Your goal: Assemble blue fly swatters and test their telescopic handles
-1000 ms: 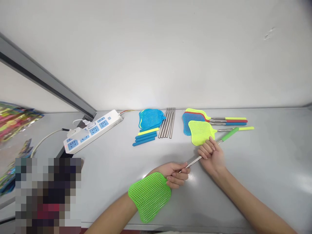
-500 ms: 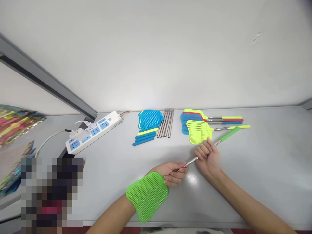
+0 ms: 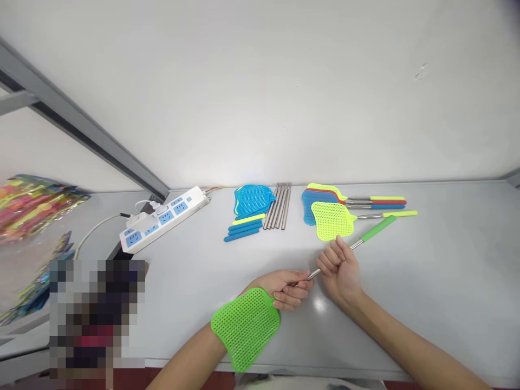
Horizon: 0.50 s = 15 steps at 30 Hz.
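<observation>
Head view shows a green fly swatter (image 3: 247, 327) held slantwise above the near part of the grey table (image 3: 447, 281), its mesh overlapping the left wrist in view; whether they touch cannot be told. The left hand (image 3: 287, 290) has its fingers closed around the metal shaft near the mesh. The right hand (image 3: 340, 271) is curled around the same shaft farther up, below the green grip (image 3: 378, 228). Risk noted: uneven pull or twisting between the hands could bend the slim shaft or strain the mesh's neck; a loose hold could let it slip. The grip end overlaps the handle of the yellow swatter (image 3: 333, 221) in view, so a sweep that way could knock it and the blue swatter (image 3: 309, 208) behind. Beyond the hands, toward the wall, lie metal rods (image 3: 278, 206), blue mesh heads (image 3: 252, 200) and loose sleeves (image 3: 244, 232), well apart from the work. A power strip (image 3: 164, 219) with plugs and cables obstructs the left side, near plastic packets (image 3: 40, 208).
</observation>
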Each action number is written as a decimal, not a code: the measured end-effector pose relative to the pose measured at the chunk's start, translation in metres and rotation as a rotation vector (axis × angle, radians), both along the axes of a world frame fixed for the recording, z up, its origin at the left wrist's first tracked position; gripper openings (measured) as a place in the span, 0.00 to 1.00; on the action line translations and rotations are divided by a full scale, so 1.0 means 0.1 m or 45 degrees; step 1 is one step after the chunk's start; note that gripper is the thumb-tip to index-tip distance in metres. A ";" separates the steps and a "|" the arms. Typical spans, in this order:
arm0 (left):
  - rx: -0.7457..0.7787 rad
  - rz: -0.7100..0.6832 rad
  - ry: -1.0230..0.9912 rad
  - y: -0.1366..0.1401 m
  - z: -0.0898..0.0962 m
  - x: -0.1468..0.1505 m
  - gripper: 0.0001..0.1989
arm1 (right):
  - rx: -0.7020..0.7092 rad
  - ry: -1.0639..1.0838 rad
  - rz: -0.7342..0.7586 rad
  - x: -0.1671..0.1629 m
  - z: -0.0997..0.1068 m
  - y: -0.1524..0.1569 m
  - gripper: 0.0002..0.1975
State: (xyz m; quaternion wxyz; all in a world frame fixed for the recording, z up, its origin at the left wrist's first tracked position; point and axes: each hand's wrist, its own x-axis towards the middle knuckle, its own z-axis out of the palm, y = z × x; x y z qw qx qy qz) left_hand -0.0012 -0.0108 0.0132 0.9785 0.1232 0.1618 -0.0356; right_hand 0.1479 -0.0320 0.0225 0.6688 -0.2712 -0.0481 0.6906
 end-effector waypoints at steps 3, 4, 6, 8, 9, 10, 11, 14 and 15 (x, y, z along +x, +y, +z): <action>0.007 0.003 0.051 0.01 0.01 -0.03 0.15 | 0.004 0.008 0.044 0.00 0.00 0.01 0.20; 0.007 0.010 0.066 0.01 0.01 -0.04 0.15 | 0.005 0.015 0.064 0.00 0.01 0.02 0.20; 0.003 0.018 0.079 0.01 0.02 -0.06 0.15 | 0.006 0.032 0.100 0.01 0.01 0.03 0.20; -0.003 0.024 0.081 0.01 0.02 -0.07 0.15 | 0.000 0.047 0.123 0.01 0.01 0.04 0.20; -0.007 0.027 0.085 0.01 0.02 -0.06 0.15 | -0.009 0.054 0.130 0.02 0.01 0.05 0.20; -0.011 0.033 0.093 0.01 0.02 -0.06 0.15 | -0.022 0.059 0.136 0.03 0.02 0.05 0.20; -0.014 0.044 0.102 0.00 0.03 -0.06 0.15 | -0.036 0.062 0.143 0.03 0.01 0.06 0.20; -0.020 0.069 0.116 0.00 0.04 -0.04 0.15 | -0.060 0.067 0.162 0.06 0.00 0.08 0.20; -0.023 0.070 0.115 -0.01 0.04 -0.04 0.15 | -0.060 0.069 0.166 0.07 -0.01 0.08 0.20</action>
